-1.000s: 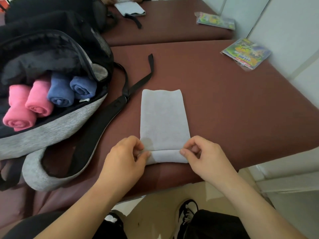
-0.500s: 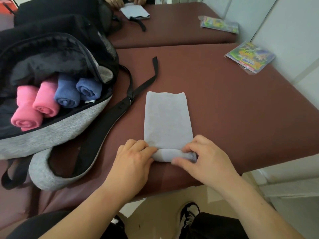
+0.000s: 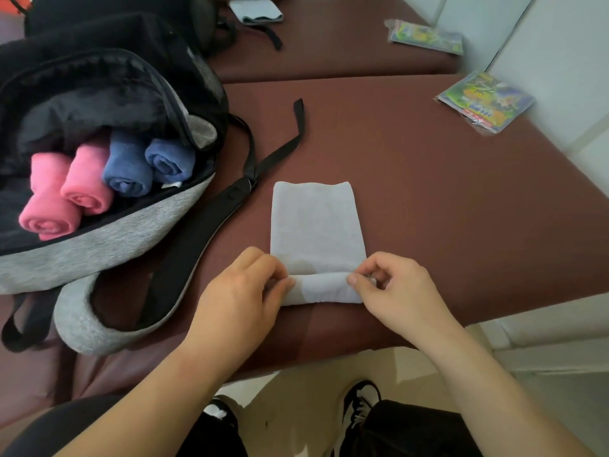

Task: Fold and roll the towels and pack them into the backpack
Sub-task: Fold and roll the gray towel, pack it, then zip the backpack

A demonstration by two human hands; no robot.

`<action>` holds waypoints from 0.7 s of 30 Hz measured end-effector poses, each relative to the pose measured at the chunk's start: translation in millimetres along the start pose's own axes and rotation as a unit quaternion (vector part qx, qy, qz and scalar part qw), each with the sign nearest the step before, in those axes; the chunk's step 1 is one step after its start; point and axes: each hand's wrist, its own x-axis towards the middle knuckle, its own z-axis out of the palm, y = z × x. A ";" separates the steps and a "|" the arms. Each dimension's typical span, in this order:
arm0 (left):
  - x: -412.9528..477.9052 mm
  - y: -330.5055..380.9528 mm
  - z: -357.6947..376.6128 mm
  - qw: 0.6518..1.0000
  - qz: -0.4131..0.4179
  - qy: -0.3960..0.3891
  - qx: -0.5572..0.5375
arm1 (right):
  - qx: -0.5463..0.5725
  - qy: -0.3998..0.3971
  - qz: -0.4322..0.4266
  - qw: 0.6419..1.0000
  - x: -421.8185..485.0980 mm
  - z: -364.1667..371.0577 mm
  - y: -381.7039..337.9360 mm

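A pale grey towel (image 3: 314, 222) lies folded into a long strip on the brown table (image 3: 445, 209), its near end rolled into a short tube. My left hand (image 3: 240, 291) pinches the roll's left end and my right hand (image 3: 395, 291) pinches its right end. To the left lies an open grey and black backpack (image 3: 108, 249). Inside it sit two pink rolled towels (image 3: 69, 196) and two blue rolled towels (image 3: 145, 166).
A black backpack strap (image 3: 280, 146) runs across the table just beyond the towel. A colourful plastic packet (image 3: 484, 100) lies at the far right edge, another (image 3: 425, 36) on the table behind. A second folded towel (image 3: 257, 11) and a dark bag (image 3: 131, 14) are there too.
The roll at the towel's near end has grown thicker as both hands turned it away from me. The flat part has become shorter.
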 end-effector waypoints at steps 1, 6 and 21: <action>-0.7 -0.3 -0.5 0.999 0.034 -0.006 0.022 | 0.002 0.014 0.001 1.000 2.1 0.6 -0.2; -3.7 -5.7 2.3 0.993 0.037 -0.080 0.075 | 0.004 0.013 -0.028 1.000 6.9 2.5 0.3; 2.7 -4.1 -6.6 0.987 -0.150 -0.043 -0.020 | 0.007 -0.022 -0.019 1.000 8.6 1.2 -6.0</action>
